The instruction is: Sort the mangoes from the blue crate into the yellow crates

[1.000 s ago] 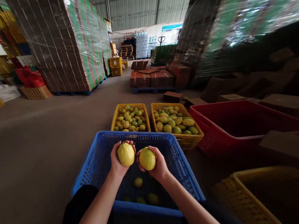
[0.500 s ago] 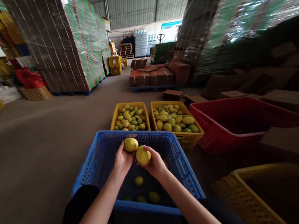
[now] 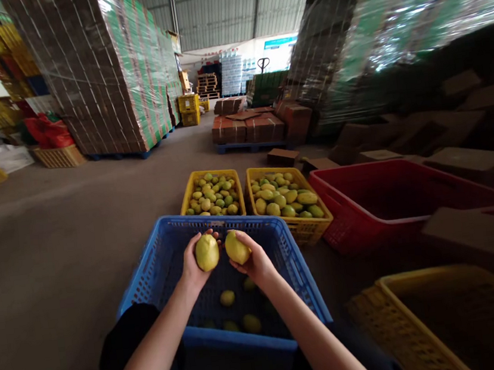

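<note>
My left hand (image 3: 191,266) is wrapped round a yellow lemon (image 3: 207,252), its pointed tip facing up. Close beside it, my right hand (image 3: 258,260) grips a second lemon (image 3: 237,247). A small gap separates the two fruits. Both hands are over a large blue crate (image 3: 138,275) between my knees. Several more lemons lie on the crate's floor, one of them (image 3: 227,298) below my hands; those near the front rim are dim in shadow.
Beyond the blue crate stand two yellow crates, left (image 3: 181,200) and right (image 3: 330,220), filled with yellow-green fruit. To the right are a red tub (image 3: 346,227) and another yellow crate (image 3: 408,321). Wrapped carton stacks (image 3: 81,79) rise on both sides.
My hands have moved slightly apart. The lemon in my left hand has turned from lying sideways to tip up and come nearer. The right-hand lemon has risen a little.
</note>
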A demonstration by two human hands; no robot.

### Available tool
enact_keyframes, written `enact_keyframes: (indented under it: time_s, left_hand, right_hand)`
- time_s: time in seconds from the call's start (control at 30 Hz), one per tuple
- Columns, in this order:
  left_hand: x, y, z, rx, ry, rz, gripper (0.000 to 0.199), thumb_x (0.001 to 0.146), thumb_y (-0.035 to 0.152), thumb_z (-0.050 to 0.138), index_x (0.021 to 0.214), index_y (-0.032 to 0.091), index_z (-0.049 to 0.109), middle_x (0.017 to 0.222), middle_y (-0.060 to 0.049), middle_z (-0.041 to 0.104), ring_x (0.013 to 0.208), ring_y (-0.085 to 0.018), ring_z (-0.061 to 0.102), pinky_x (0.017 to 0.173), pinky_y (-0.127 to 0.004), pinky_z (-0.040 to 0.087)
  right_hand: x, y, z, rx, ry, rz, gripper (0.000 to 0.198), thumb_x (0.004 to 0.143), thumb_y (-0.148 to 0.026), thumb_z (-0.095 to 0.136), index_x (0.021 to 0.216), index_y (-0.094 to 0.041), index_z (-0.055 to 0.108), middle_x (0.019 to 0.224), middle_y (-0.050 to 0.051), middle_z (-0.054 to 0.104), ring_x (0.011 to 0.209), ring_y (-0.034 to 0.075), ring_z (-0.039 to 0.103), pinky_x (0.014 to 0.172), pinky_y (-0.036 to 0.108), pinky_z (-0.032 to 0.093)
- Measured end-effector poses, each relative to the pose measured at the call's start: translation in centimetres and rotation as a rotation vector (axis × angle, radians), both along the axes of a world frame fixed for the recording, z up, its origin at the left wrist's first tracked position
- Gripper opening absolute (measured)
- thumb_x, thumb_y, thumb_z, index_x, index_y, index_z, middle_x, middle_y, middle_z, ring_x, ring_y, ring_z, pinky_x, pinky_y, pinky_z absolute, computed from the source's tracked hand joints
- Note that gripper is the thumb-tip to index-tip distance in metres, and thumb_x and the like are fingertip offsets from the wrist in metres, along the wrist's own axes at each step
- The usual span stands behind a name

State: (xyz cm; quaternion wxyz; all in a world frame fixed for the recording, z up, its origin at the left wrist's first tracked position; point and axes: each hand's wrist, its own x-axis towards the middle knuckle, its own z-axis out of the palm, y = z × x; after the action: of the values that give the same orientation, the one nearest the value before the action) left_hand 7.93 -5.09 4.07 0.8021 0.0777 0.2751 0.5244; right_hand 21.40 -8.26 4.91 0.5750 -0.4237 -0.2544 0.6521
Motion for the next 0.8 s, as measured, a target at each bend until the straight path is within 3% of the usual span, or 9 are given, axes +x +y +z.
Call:
enact_keyframes:
  time_s: [0.07, 0.13, 0.23, 0.33, 0.53, 0.8]
  left_hand:
    - [0.2, -0.2, 0.0, 0.025, 0.018, 0.042, 0.019, 0.080, 0.023, 0.054, 0.081, 0.010, 0.068, 0.077, -0.007, 0.072, 0.069, -0.017, 0.068, 0.070, -0.028, 0.054]
    - [0.2, -0.3, 0.0, 0.080, 0.048, 0.094, 0.020, 0.078, 0.024, 0.055, 0.079, 0.010, 0.069, 0.079, -0.007, 0.072, 0.069, -0.017, 0.068, 0.071, -0.028, 0.053]
    - [-0.2, -0.3, 0.0, 0.216, 0.140, 0.148, 0.023, 0.075, 0.029, 0.057, 0.080, 0.012, 0.071, 0.081, -0.007, 0.073, 0.069, -0.017, 0.067, 0.069, -0.028, 0.052]
    - [-0.9, -0.3, 0.1, 0.357, 0.244, 0.169, 0.027, 0.073, 0.035, 0.057, 0.077, 0.013, 0.072, 0.077, -0.007, 0.073, 0.071, -0.019, 0.068, 0.069, -0.029, 0.051]
    - [-1.8, -0.7, 0.1, 0.628, 0.416, 0.155, 0.030, 0.073, 0.036, 0.055, 0.071, 0.013, 0.074, 0.075, -0.009, 0.073, 0.076, -0.021, 0.067, 0.074, -0.030, 0.050]
    - [-1.6, -0.5, 0.2, 0.637, 0.418, 0.117, 0.028, 0.074, 0.033, 0.053, 0.070, 0.015, 0.073, 0.074, -0.007, 0.071, 0.073, -0.020, 0.065, 0.072, -0.028, 0.048]
  right_hand:
    - [-0.4, -0.1, -0.3, 0.084, -0.159, 0.008, 0.042, 0.068, -0.048, 0.066, 0.099, -0.020, 0.056, 0.057, -0.004, 0.056, 0.035, 0.010, 0.045, 0.027, 0.016, 0.022]
    - [-0.6, -0.2, -0.6, 0.178, -0.325, 0.005, 0.045, 0.064, -0.048, 0.072, 0.095, -0.020, 0.056, 0.061, -0.004, 0.056, 0.042, 0.010, 0.048, 0.031, 0.017, 0.029]
    - [-0.8, -0.3, -0.7, 0.379, -0.471, 0.034, 0.049, 0.059, -0.041, 0.079, 0.097, -0.021, 0.056, 0.081, 0.000, 0.063, 0.068, 0.014, 0.058, 0.056, 0.023, 0.048]
    - [-0.6, -0.5, -1.0, 0.506, -0.572, 0.098, 0.055, 0.060, -0.037, 0.080, 0.106, -0.022, 0.054, 0.090, 0.001, 0.062, 0.081, 0.016, 0.056, 0.071, 0.027, 0.048]
    - [-0.3, -1.0, -1.7, 0.521, -0.720, 0.099, 0.060, 0.056, -0.036, 0.083, 0.106, -0.021, 0.052, 0.082, -0.002, 0.056, 0.071, 0.014, 0.049, 0.065, 0.025, 0.044]
    - [-0.4, -0.9, -1.8, 0.474, -0.767, 0.072, 0.055, 0.057, -0.038, 0.082, 0.101, -0.020, 0.053, 0.077, -0.003, 0.054, 0.067, 0.013, 0.046, 0.061, 0.024, 0.041]
